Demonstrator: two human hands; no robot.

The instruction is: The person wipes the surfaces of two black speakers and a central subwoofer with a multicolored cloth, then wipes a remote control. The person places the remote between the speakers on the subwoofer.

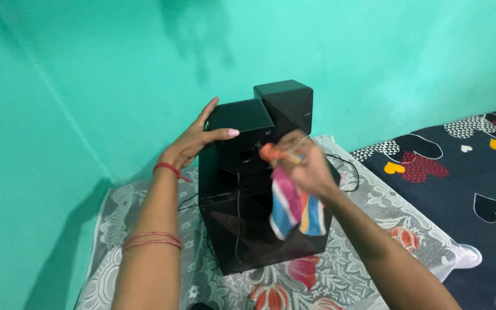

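Striped cloth [294, 209], soft and light, hangs bunched in the right hand [305, 166]; open left hand [193, 140] steadies the rigid small speaker [242, 135].

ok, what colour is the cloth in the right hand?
Cloth: striped pink, white, blue and orange, held in the right hand. Head view.

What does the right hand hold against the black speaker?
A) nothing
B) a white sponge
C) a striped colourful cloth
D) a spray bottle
C: the right hand grips a striped colourful cloth that hangs down in front of the black speaker.
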